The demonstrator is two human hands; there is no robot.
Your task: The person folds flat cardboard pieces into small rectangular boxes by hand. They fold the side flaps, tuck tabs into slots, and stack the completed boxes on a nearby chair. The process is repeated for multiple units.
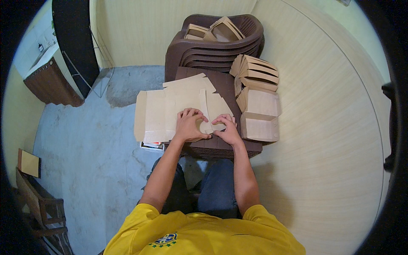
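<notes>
A flat, unfolded cardboard box blank [155,112] lies across the seat of a stack of brown plastic chairs [229,104]. Near its right part a narrow folded strip stands up, its lower end between my two hands. My left hand [190,125] rests on the cardboard with curled fingers, its thumb and index finger at the lower end of this strip. From the other side my right hand [228,130] grips the same lower edge, thumb below and fingers bent above. The thumbs are close together; what lies under the palms is hidden.
Several folded cardboard boxes [260,112] are lined up along the seat's right side, by the pale wall [323,123]. More cardboard pieces [223,30] sit on the chair's back. A small white box [152,146] shows below the blank. Wooden furniture [44,208] stands at lower left.
</notes>
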